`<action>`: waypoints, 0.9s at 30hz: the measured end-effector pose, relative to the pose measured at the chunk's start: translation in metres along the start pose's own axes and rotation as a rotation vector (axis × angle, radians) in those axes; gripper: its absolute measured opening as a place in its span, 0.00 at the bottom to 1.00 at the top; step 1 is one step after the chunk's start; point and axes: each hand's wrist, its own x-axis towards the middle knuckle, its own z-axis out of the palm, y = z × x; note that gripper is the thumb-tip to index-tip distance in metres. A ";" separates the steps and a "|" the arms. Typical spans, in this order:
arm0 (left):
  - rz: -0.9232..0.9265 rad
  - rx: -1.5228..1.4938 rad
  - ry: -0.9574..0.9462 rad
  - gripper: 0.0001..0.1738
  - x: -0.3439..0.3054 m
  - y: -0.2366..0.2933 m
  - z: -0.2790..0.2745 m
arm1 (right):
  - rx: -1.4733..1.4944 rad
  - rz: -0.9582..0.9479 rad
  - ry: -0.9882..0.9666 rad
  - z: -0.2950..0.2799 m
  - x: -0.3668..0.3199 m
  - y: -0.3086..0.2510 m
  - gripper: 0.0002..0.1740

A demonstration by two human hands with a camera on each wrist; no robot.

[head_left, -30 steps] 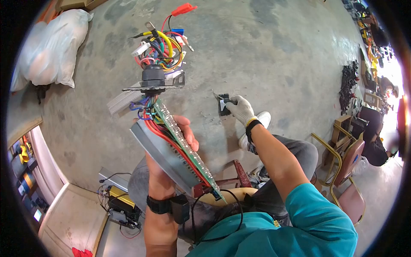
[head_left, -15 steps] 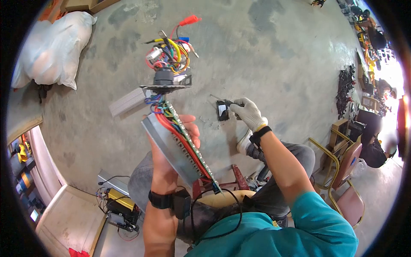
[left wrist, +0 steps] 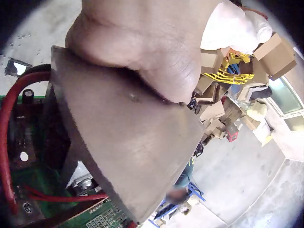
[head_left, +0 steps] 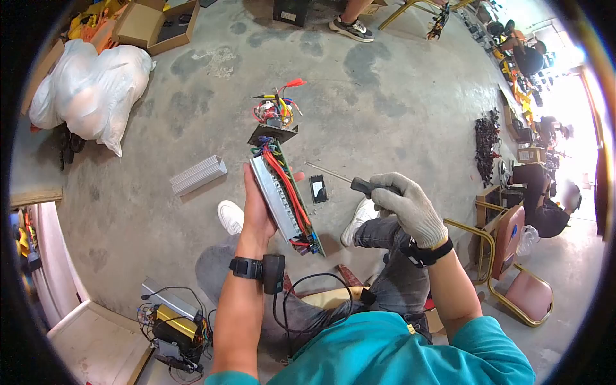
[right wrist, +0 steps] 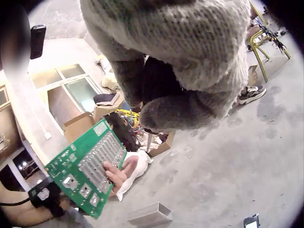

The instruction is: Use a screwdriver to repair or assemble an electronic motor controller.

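My bare left hand (head_left: 255, 208) grips a controller circuit board (head_left: 292, 183) by its metal side plate (head_left: 266, 189). A dark end plate (head_left: 273, 135) and a bundle of coloured wires (head_left: 271, 112) stick out at its far end. Up close in the left wrist view, the palm (left wrist: 137, 42) lies against the metal plate. My gloved right hand (head_left: 410, 212) holds a screwdriver (head_left: 328, 172) by its black handle, its shaft pointing left towards the board. The board's green soldered face (right wrist: 66, 164) shows in the right wrist view, with left fingers (right wrist: 116, 178) on it.
On the floor lie a ribbed aluminium housing (head_left: 199, 176) and a small black rectangular piece (head_left: 318, 188). A yellow-and-black wired unit (head_left: 176, 327) is at lower left, a white bag (head_left: 96, 96) and open carton (head_left: 157, 29) at upper left, folding chairs (head_left: 523, 295) at right.
My right hand has risen from beside the black piece on the floor, bringing the screwdriver up and nearer. The left hand still holds the board, and the head view takes in more floor ahead.
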 end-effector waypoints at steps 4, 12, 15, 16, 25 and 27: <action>-0.020 0.074 -0.063 0.59 -0.001 -0.001 0.003 | -0.004 -0.010 0.012 0.005 -0.034 -0.002 0.25; -0.038 0.069 -0.080 0.60 0.000 -0.011 -0.005 | -0.007 -0.043 0.018 0.008 -0.056 0.006 0.24; -0.038 0.066 -0.072 0.61 0.003 -0.012 -0.007 | -0.068 -0.054 0.016 0.007 -0.055 0.008 0.23; -0.038 0.063 -0.068 0.61 0.005 -0.013 -0.009 | -0.066 -0.068 0.017 0.007 -0.055 0.009 0.23; -0.025 0.094 -0.066 0.61 0.004 -0.011 -0.011 | -0.159 -0.099 0.011 0.007 -0.054 0.004 0.23; -0.029 0.086 -0.087 0.60 0.005 -0.011 -0.012 | -0.203 -0.141 0.026 0.006 -0.052 0.007 0.23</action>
